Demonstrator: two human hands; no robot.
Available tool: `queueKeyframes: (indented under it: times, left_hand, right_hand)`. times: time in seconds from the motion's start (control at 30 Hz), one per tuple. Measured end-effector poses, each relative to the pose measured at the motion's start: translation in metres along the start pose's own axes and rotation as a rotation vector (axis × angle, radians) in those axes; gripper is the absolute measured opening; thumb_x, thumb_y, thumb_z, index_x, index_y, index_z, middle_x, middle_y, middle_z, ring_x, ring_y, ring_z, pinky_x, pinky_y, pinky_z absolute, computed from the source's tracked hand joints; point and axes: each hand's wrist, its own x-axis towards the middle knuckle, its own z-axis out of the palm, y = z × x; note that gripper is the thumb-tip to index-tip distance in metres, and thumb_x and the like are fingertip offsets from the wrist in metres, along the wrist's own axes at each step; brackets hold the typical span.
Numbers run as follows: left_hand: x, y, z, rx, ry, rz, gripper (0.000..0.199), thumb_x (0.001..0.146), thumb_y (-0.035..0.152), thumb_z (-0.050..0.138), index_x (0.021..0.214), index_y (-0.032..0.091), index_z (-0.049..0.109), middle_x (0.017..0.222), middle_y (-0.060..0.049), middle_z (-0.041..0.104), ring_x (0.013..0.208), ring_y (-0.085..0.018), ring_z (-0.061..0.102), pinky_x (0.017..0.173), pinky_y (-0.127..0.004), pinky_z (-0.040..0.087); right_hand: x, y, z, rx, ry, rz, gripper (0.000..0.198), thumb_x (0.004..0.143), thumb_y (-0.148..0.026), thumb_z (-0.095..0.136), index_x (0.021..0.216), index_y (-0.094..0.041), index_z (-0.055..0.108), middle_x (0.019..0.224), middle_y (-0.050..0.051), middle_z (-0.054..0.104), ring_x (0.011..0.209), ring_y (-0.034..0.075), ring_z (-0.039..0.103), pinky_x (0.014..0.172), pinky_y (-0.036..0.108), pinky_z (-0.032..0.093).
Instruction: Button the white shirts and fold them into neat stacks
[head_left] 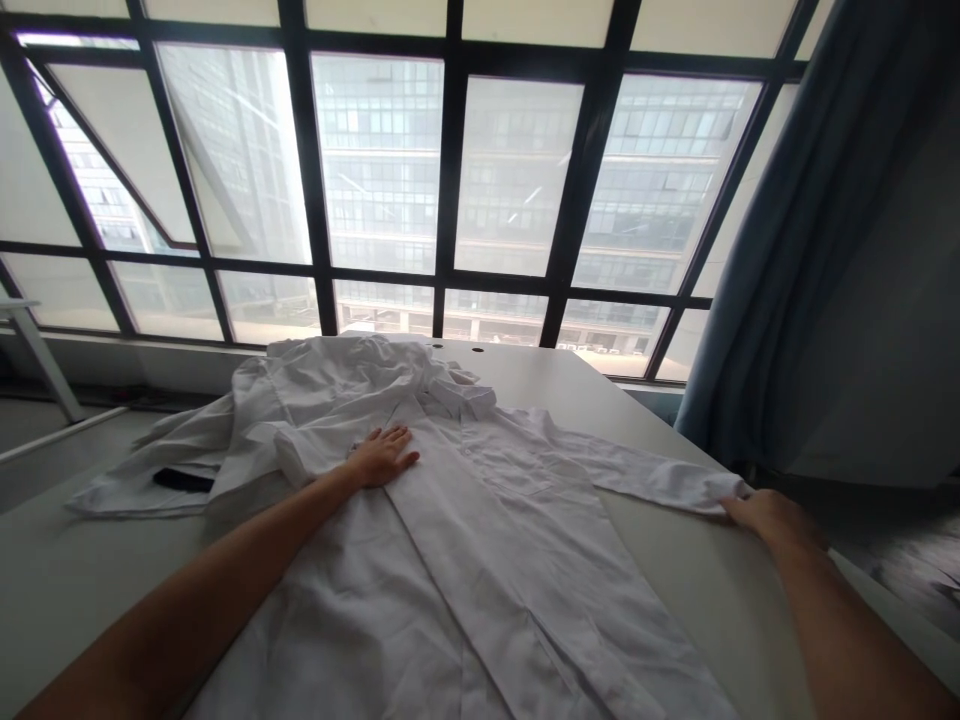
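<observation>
A long white coat (510, 520) with a collar lies spread over the table, its front toward me and its hem running out of view at the bottom. My left hand (382, 457) rests flat on its chest, fingers stretched out. At the right, my right hand (776, 515) grips the cuff end of the coat's sleeve (652, 475), which is drawn out sideways from the shoulder. More white cloth (330, 375) lies crumpled behind and to the left of my left hand; whether it is a separate garment I cannot tell.
The white table (540, 375) reaches back to large black-framed windows (375, 160). A small dark item (182, 481) lies on the cloth at the left. A blue-grey curtain (765, 270) hangs at the right. A white metal frame (45, 360) stands at far left.
</observation>
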Motion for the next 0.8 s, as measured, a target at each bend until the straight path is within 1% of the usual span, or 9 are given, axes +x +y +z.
queueKeyframes:
  times: [0.1,0.17,0.33,0.37,0.43,0.5,0.57,0.67,0.8]
  left_hand:
    - [-0.009,0.005,-0.004,0.029,0.188,0.029,0.050,0.099,0.044,0.034,0.137,0.018,0.053,0.151,-0.012,0.042,0.144,-0.024,0.030,0.119,-0.047,0.017]
    - [-0.019,0.010,-0.009,0.049,0.274,0.083,0.043,0.099,0.040,0.036,0.128,0.019,0.060,0.148,-0.010,0.047,0.143,-0.024,0.032,0.120,-0.046,0.015]
    - [-0.046,0.021,-0.028,-0.140,0.350,0.131,0.044,0.099,0.044,0.034,0.114,0.019,0.067,0.134,-0.010,0.060,0.128,-0.025,0.050,0.112,-0.044,0.032]
    - [-0.051,0.022,-0.033,-0.232,0.348,0.112,0.048,0.099,0.048,0.031,0.111,0.019,0.068,0.128,-0.011,0.064,0.121,-0.026,0.055,0.108,-0.042,0.037]
    - [-0.062,0.022,-0.043,-0.474,0.289,0.048,0.061,0.097,0.058,0.024,0.112,0.017,0.066,0.114,-0.013,0.069,0.103,-0.025,0.064,0.095,-0.040,0.047]
    - [-0.073,0.020,-0.051,-0.761,0.164,-0.062,0.079,0.092,0.071,0.016,0.121,0.012,0.060,0.107,-0.016,0.070,0.086,-0.025,0.068,0.077,-0.037,0.052]
    - [-0.083,0.017,-0.057,-1.014,0.012,-0.170,0.097,0.084,0.082,0.012,0.133,0.008,0.049,0.109,-0.020,0.069,0.079,-0.024,0.069,0.063,-0.031,0.050]
    - [-0.095,0.015,-0.062,-1.116,-0.187,-0.236,0.106,0.076,0.090,0.018,0.139,0.009,0.041,0.115,-0.021,0.067,0.079,-0.023,0.068,0.058,-0.028,0.048]
    - [-0.104,0.024,-0.068,-0.800,-0.332,-0.160,0.098,0.071,0.087,0.042,0.134,0.012,0.049,0.118,-0.018,0.064,0.083,-0.024,0.066,0.061,-0.027,0.049]
  right_hand:
    - [-0.015,-0.036,-0.021,0.056,0.088,0.170,0.049,0.074,-0.042,0.059,0.119,-0.025,0.068,0.108,0.021,0.066,0.110,0.049,0.059,0.071,0.057,0.049]
    - [-0.035,-0.075,-0.048,0.113,0.197,0.097,0.055,0.079,-0.046,0.056,0.127,-0.019,0.063,0.117,0.024,0.063,0.112,0.047,0.058,0.076,0.053,0.050]
    - [-0.131,-0.197,-0.116,0.215,0.538,-0.437,0.038,0.088,-0.038,0.053,0.117,-0.016,0.066,0.114,0.019,0.068,0.106,0.038,0.062,0.089,0.046,0.049]
    - [-0.156,-0.218,-0.124,0.255,0.511,-0.567,0.037,0.087,-0.037,0.057,0.116,-0.016,0.066,0.113,0.016,0.068,0.101,0.035,0.064,0.087,0.044,0.050]
    - [-0.201,-0.250,-0.130,0.321,0.189,-0.890,0.046,0.088,-0.044,0.058,0.125,-0.017,0.062,0.115,0.013,0.068,0.086,0.027,0.067,0.072,0.038,0.055]
    - [-0.230,-0.267,-0.126,0.361,-0.131,-1.092,0.051,0.088,-0.051,0.059,0.127,-0.019,0.061,0.112,0.011,0.069,0.070,0.020,0.066,0.060,0.032,0.054]
    - [-0.237,-0.272,-0.110,0.379,-0.303,-1.134,0.050,0.089,-0.054,0.058,0.123,-0.019,0.065,0.105,0.010,0.072,0.061,0.017,0.064,0.055,0.030,0.053]
    - [-0.211,-0.260,-0.068,0.327,-0.253,-1.026,0.041,0.090,-0.048,0.059,0.114,-0.017,0.070,0.095,0.009,0.074,0.064,0.019,0.066,0.061,0.031,0.054]
    - [-0.155,-0.219,-0.001,0.146,-0.235,-0.960,0.029,0.084,-0.035,0.066,0.108,-0.019,0.072,0.108,0.010,0.073,0.093,0.025,0.068,0.085,0.037,0.054]
